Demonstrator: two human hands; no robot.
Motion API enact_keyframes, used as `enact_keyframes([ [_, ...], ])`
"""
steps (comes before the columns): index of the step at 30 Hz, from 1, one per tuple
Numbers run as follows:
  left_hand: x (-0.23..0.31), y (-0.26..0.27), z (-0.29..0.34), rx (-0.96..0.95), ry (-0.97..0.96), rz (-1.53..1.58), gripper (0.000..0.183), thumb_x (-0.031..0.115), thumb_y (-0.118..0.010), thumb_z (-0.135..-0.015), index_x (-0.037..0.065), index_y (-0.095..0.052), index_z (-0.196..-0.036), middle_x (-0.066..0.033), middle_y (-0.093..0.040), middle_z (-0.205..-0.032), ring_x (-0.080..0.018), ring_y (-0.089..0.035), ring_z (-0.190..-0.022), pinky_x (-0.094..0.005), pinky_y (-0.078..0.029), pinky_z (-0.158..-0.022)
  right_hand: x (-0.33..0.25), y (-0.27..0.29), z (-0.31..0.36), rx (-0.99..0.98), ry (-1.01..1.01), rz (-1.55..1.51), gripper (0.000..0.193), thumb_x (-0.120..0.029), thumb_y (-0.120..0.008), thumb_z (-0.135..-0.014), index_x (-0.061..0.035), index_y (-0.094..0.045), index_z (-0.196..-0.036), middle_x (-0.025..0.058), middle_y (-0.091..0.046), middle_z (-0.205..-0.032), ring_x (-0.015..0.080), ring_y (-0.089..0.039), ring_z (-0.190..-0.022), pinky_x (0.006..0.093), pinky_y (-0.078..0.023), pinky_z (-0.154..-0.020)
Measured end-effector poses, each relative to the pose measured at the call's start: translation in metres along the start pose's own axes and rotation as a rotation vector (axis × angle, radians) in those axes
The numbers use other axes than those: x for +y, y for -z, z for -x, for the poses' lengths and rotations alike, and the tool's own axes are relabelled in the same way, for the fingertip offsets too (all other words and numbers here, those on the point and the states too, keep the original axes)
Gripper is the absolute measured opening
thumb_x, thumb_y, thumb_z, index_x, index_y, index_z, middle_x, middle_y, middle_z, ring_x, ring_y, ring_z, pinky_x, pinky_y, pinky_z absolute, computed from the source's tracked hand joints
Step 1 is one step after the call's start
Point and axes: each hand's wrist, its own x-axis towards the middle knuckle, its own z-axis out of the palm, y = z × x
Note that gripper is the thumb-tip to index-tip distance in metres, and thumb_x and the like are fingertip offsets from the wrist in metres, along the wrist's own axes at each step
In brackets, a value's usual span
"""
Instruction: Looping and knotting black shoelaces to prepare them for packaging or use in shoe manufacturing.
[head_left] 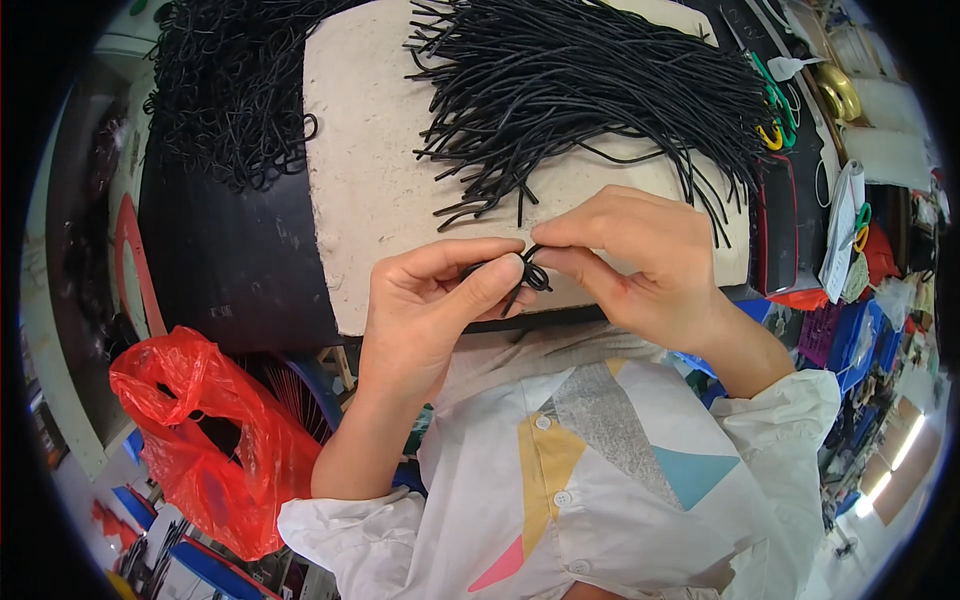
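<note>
A small looped knot of black cord [537, 276] is held between my two hands, just past the near edge of a pale board [372, 150]. My left hand [432, 295] pinches the knot between thumb and fingers. From the other side my right hand [640, 250] grips a strand of the same cord between thumb and forefinger. Beyond my hands, a thick bundle of straight black cords [590, 90] lies across the board, its loose ends pointing left and toward me. A tangled heap of looped black cords [230, 90] rests at the far left.
A red plastic bag [215, 440] hangs open at the lower left. Right of the board lie a black and red case [778, 225], green-handled scissors [780, 105], a white nozzle bottle [790, 67] and a gold-coloured roll [840, 92]. Papers [843, 230] sit at the right edge.
</note>
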Motion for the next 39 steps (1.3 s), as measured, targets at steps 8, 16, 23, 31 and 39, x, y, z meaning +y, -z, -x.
enact_keyframes([
  [8,-0.002,0.0,0.001,-0.006,-0.022,-0.102,0.019,0.0,-0.061,-0.079,-0.008,-0.06,-0.096,-0.0122,-0.063,-0.08,-0.014,-0.062,-0.071,-0.0212,-0.051,-0.064,-0.003,0.002,0.003,-0.036,-0.288,-0.219,0.016,-0.001,-0.066,-0.069,-0.0019,-0.064,-0.085,0.0111,-0.063,-0.074,0.0223,-0.062,-0.066,0.0261,-0.048,-0.058],
  [16,-0.005,-0.005,0.005,0.08,-0.136,-0.14,0.016,-0.002,-0.06,-0.08,-0.008,-0.059,-0.094,-0.0126,-0.062,-0.081,-0.0141,-0.062,-0.07,-0.0205,-0.052,-0.063,0.004,0.0,0.004,-0.092,-0.11,0.009,0.012,-0.004,-0.063,-0.073,-0.0018,-0.062,-0.085,0.0099,-0.061,-0.073,0.021,-0.061,-0.066,0.0281,-0.046,-0.057],
  [23,-0.008,-0.008,0.003,0.163,-0.233,-0.075,0.016,-0.003,-0.058,-0.08,-0.009,-0.057,-0.095,-0.0131,-0.062,-0.082,-0.0151,-0.063,-0.072,-0.0211,-0.052,-0.064,0.002,-0.016,0.014,0.036,-0.483,-0.565,0.014,-0.005,-0.063,-0.075,-0.0017,-0.061,-0.088,0.0096,-0.06,-0.076,0.0209,-0.058,-0.065,0.0274,-0.046,-0.057],
  [31,-0.009,0.004,0.001,0.023,0.157,0.315,0.017,0.003,-0.059,-0.082,-0.006,-0.058,-0.097,-0.0118,-0.063,-0.081,-0.0149,-0.063,-0.07,-0.0204,-0.052,-0.063,0.008,-0.013,0.012,-0.007,-0.146,-0.176,0.016,-0.005,-0.07,-0.067,-0.0024,-0.065,-0.082,0.0076,-0.06,-0.076,0.0174,-0.057,-0.066,0.0263,-0.045,-0.058],
  [39,-0.016,-0.001,0.002,0.014,0.078,0.343,0.017,0.004,-0.059,-0.082,-0.004,-0.058,-0.097,-0.0114,-0.063,-0.081,-0.0132,-0.062,-0.07,-0.0193,-0.05,-0.063,0.013,-0.012,0.01,-0.035,-0.285,-0.376,0.017,-0.005,-0.072,-0.064,-0.0033,-0.065,-0.08,0.0062,-0.059,-0.071,0.0147,-0.056,-0.065,0.0251,-0.044,-0.058],
])
